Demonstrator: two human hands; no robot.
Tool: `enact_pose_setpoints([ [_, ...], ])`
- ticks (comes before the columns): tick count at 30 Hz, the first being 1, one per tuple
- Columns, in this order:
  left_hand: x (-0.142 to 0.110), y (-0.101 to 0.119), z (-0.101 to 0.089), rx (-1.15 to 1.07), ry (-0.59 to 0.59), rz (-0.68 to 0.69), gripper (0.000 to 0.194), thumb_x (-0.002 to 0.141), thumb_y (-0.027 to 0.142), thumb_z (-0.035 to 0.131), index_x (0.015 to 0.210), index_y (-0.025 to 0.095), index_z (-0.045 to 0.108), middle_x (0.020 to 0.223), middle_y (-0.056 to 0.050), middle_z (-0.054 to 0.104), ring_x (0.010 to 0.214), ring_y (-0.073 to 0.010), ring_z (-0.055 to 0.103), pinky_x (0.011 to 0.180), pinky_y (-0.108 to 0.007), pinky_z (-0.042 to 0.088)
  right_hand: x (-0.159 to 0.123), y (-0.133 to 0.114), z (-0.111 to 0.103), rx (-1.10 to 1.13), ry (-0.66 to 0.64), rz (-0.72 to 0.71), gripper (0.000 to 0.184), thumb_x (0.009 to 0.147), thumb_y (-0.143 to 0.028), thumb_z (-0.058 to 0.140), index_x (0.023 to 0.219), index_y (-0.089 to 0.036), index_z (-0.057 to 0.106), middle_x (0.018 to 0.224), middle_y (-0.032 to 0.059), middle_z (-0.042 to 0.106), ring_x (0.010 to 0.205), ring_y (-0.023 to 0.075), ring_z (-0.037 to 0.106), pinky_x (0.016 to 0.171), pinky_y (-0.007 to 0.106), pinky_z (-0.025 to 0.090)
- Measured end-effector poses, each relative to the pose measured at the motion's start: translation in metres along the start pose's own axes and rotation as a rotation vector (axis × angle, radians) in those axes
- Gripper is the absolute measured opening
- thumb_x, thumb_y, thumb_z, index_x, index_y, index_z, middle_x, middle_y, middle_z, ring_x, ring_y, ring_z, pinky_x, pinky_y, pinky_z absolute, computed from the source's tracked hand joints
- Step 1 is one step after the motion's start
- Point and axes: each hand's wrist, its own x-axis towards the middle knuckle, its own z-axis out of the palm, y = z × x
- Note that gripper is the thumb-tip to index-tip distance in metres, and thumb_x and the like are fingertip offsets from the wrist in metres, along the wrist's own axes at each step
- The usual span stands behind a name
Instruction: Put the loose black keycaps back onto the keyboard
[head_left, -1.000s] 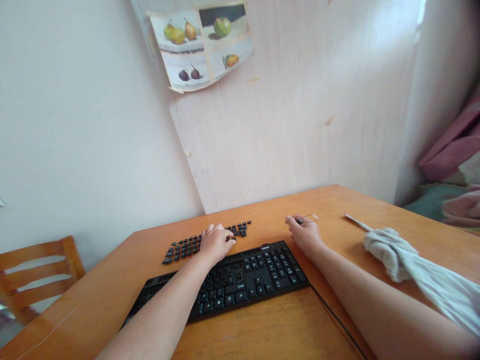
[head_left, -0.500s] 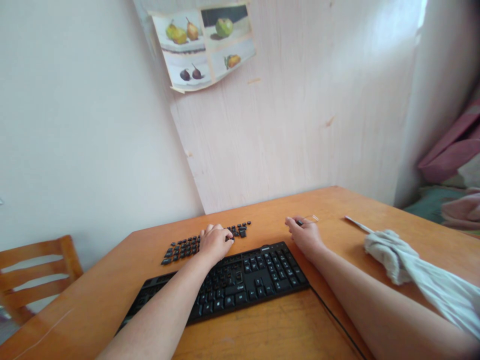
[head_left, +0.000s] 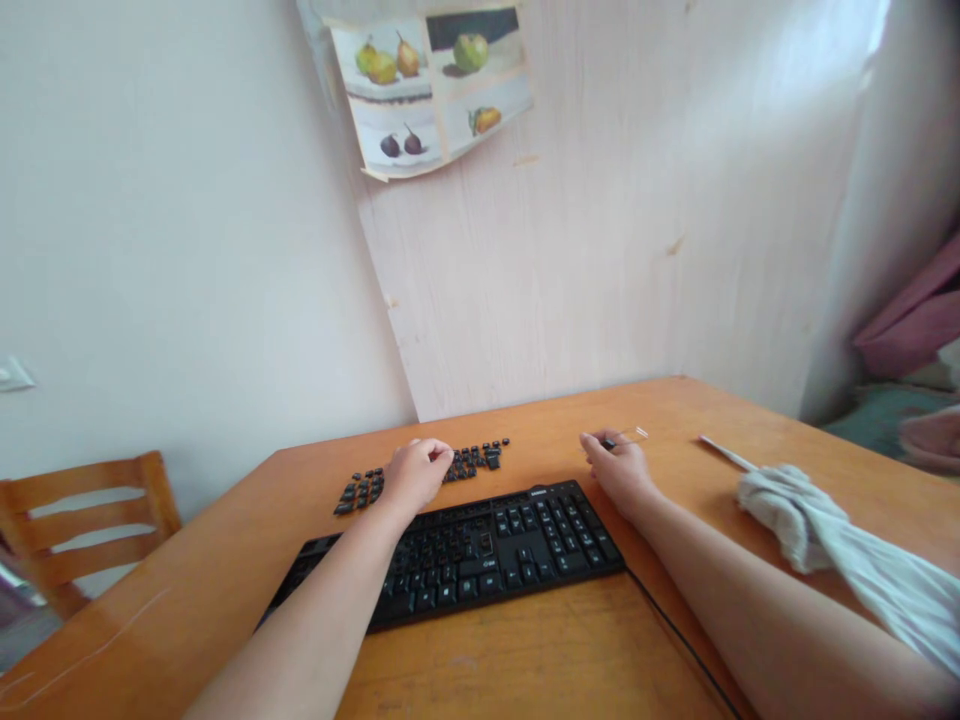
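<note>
A black keyboard (head_left: 559, 535) lies slantwise on the table, many keys off its main section while the number pad still has its caps. Behind it, loose black keycaps (head_left: 491, 460) are laid out in rows. My left hand (head_left: 416, 475) is over these rows, thumb and fingertips pinched together; whatever is between them is hidden. To the right of the keyboard, my right hand (head_left: 621, 472) is closed around a wire keycap puller (head_left: 609, 444), its dark handle in the fingers and thin wire ends sticking out to the right. My left forearm covers part of the keyboard.
A pale crumpled cloth (head_left: 787, 510) and a thin stick-like tool (head_left: 724, 452) lie on the right of the wooden table (head_left: 480, 670). The keyboard cable (head_left: 682, 640) runs toward the front edge. A wooden chair (head_left: 90, 510) stands left; fruit pictures (head_left: 435, 90) hang behind.
My left hand has shifted slightly left over the keycap rows, its fingers now pinched, uncovering keycaps on its right. The right hand keeps hold of the keycap puller. The whole view has shifted slightly.
</note>
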Motion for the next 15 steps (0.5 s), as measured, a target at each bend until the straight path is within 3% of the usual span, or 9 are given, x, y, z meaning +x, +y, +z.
enact_pose_setpoints([
  [6, -0.038, 0.005, -0.014, -0.273, 0.003, -0.025, 0.031, 0.081, 0.044, 0.052, 0.085, 0.020, 0.071, 0.086, -0.004, 0.072, 0.086, -0.0215, 0.064, 0.079, -0.031, 0.045, -0.005, -0.012, -0.003, 0.053, -0.041, -0.006, 0.031, 0.069, -0.048, 0.063, 0.071, -0.019, 0.054, 0.050, -0.0040, 0.049, 0.041, 0.0106, 0.043, 0.041, 0.023, 0.032],
  [11, -0.064, 0.003, -0.022, -0.346, 0.016, -0.040, 0.031, 0.081, 0.043, 0.052, 0.086, 0.018, 0.070, 0.087, -0.004, 0.072, 0.085, -0.0215, 0.064, 0.081, -0.031, 0.045, -0.021, -0.040, -0.003, 0.178, -0.109, 0.006, 0.030, 0.071, -0.045, 0.066, 0.071, -0.020, 0.050, 0.050, -0.0055, 0.047, 0.039, 0.0076, 0.039, 0.038, 0.021, 0.028],
  [15, -0.070, -0.007, -0.017, -0.331, 0.044, -0.042, 0.031, 0.082, 0.043, 0.051, 0.087, 0.019, 0.070, 0.090, -0.005, 0.072, 0.086, -0.0212, 0.064, 0.080, -0.031, 0.045, -0.042, -0.067, -0.001, 0.234, -0.210, -0.013, 0.032, 0.071, -0.045, 0.068, 0.069, -0.019, 0.050, 0.053, -0.0041, 0.051, 0.039, 0.0066, 0.040, 0.038, 0.020, 0.029],
])
